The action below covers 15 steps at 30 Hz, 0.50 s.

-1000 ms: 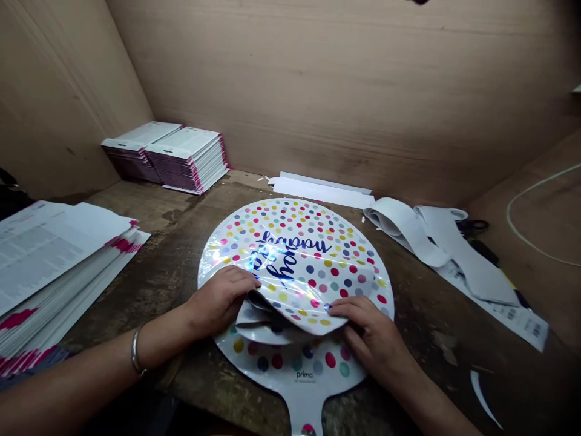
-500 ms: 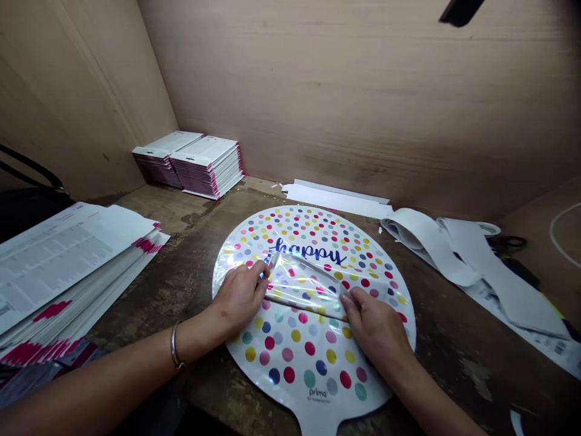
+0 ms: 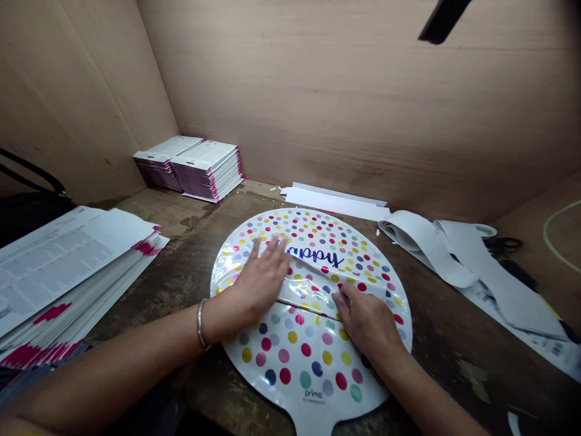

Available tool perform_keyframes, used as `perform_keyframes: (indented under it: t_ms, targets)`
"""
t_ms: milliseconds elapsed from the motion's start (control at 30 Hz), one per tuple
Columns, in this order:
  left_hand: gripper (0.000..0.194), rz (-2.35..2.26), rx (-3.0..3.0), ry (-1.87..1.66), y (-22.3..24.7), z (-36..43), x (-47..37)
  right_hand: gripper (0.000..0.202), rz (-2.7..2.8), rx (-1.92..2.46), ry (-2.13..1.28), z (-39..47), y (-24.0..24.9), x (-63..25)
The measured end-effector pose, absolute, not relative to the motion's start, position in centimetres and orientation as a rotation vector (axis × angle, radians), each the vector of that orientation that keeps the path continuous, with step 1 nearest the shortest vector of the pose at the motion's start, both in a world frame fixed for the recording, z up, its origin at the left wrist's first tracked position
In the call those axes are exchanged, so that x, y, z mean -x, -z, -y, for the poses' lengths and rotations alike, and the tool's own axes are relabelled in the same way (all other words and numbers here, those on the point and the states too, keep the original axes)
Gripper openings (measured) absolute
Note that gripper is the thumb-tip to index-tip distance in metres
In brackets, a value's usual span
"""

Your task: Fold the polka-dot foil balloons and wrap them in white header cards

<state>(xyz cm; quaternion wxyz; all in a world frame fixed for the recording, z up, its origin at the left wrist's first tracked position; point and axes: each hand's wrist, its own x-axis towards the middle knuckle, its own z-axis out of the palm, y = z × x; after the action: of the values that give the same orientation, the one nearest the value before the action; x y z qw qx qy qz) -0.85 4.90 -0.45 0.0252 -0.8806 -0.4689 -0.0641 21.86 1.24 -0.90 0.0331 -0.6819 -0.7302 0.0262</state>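
A flat, round foil balloon [image 3: 313, 351] with coloured dots, the word "happy" and a short neck lies before me on the table. A flap across its middle is folded over, and its crease runs from hand to hand. My left hand [image 3: 263, 278] is open, fingers stretched out, lying flat on the balloon's left part and covering some of the lettering. At the flap's right end, my right hand [image 3: 367, 315] is closed, thumb and fingers pinching the foil.
Two stacks of printed cards [image 3: 204, 169] stand at the back left. A larger card pile [image 3: 68, 272] fans out on the left. White paper strips [image 3: 336, 201] lie along the back wall; curled label strips [image 3: 458, 254] and black scissors [image 3: 503, 243] are at right.
My left hand has let go of the flap's left end, opened and moved up and right to lie flat on the foil. My right hand keeps its pinch.
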Motion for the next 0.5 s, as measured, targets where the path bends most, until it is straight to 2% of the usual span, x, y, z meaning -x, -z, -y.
perform_keyframes:
  t_ms: [100,233,367,433,500]
  targets:
    - [0.053,1.233,2.958,0.196,1.7,-5.5,-0.5,0.025,2.293,2.081,-0.018,-1.3,0.7,-22.2]
    - [0.063,1.334,3.002,0.106,3.1,-5.7,-0.9,0.028,2.356,1.769,0.246,-0.4,0.5,-20.9]
    - [0.064,1.418,2.972,0.085,3.1,-5.6,-0.7,0.052,2.645,1.458,-0.042,1.1,1.5,-20.0]
    - [0.065,1.474,2.952,0.086,3.0,-5.5,-0.7,0.057,2.632,1.588,-0.133,1.6,2.2,-21.8]
    - [0.066,1.51,2.952,0.074,2.9,-5.5,-0.8,0.054,2.474,1.813,-0.026,1.7,2.5,-24.7]
